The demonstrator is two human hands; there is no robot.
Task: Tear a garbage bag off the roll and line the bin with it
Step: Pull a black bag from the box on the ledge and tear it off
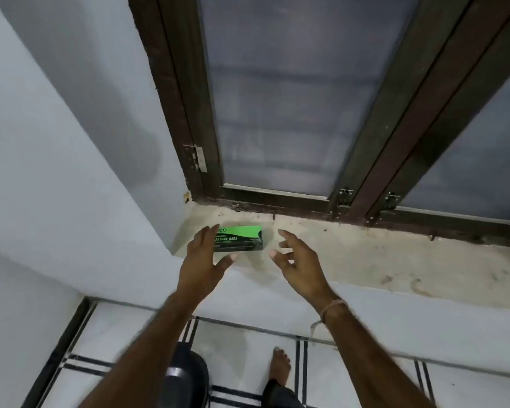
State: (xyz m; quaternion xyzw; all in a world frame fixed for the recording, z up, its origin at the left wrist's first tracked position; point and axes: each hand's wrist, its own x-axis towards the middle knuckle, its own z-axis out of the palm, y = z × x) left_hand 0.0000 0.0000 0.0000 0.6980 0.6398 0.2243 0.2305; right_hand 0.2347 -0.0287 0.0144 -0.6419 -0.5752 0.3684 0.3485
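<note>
On the dusty window ledge (351, 254) lies the green box of garbage bags (242, 238), long side running left to right. The left hand (202, 256) overlaps its end at 9 o'clock and is nearer; the right hand (299, 262) is just beside it at 3 o'clock. Both grips are spread apart and hold nothing.

The left hand (202, 257) covers the garbage bag box's (242, 238) left end; the black bin (189, 375) hides behind the left forearm.
</note>
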